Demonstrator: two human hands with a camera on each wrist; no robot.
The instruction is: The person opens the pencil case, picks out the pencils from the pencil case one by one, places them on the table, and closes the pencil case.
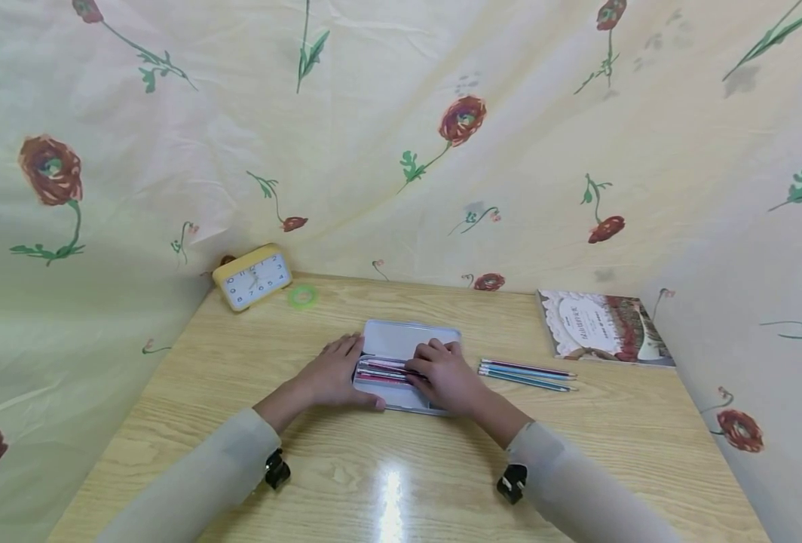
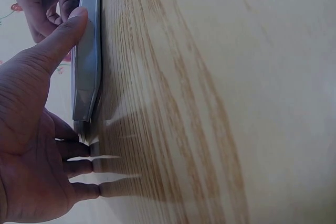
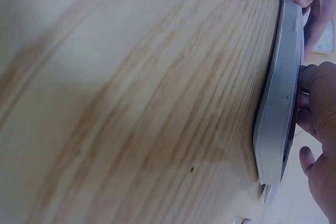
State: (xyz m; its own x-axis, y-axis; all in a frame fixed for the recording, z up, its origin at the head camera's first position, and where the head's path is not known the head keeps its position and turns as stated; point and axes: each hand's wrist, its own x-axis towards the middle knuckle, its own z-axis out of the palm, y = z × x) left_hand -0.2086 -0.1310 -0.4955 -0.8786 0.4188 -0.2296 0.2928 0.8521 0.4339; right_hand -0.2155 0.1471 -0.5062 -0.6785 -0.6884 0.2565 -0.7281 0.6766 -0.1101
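Observation:
A pale metal pencil case (image 1: 399,397) lies on the table with its lid (image 1: 411,337) folded back. Inside it are several pencils (image 1: 382,371), pink, red and dark. My left hand (image 1: 333,375) steadies the case at its left end. Its thumb (image 2: 79,22) lies on the front rim, and its straight fingertips touch the table beside the case. With curled fingers, my right hand (image 1: 447,379) reaches into the right part of the case and pinches a pencil at its end. The fingertips of that hand are partly hidden by the case wall (image 3: 278,103) in the right wrist view.
Several blue and dark pencils (image 1: 526,374) lie right of the case. A yellow clock (image 1: 253,277) and a green tape roll (image 1: 302,296) are at the back left. A booklet (image 1: 604,328) lies at the back right. Flowered cloth (image 1: 374,151) hangs behind the table.

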